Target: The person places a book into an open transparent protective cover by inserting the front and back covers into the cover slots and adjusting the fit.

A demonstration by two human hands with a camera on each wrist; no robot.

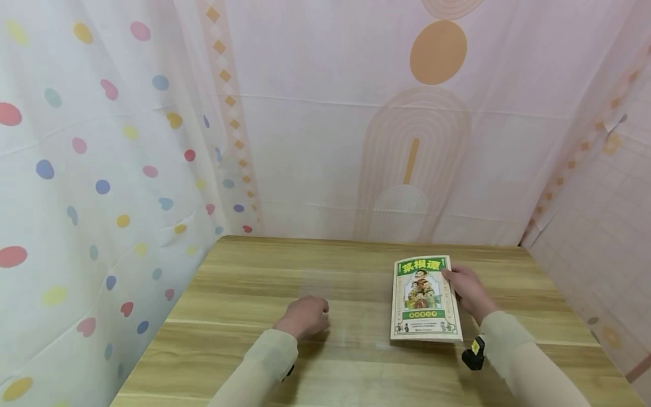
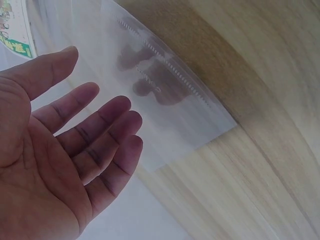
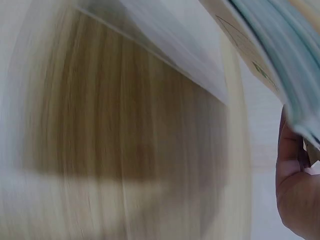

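your right hand (image 1: 469, 291) grips the green-covered paper booklet (image 1: 425, 299); left hand (image 1: 304, 316), fingers loose, rests on the clear plastic sleeve (image 2: 165, 95). booklet not yet sleeved.

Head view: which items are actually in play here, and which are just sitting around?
In play:
- green-covered booklet, right hand holding its right edge
- clear plastic sleeve flat on the table, left hand resting on it

Just there:
- wooden table
- patterned curtain backdrop
- wrist camera mount on the right sleeve
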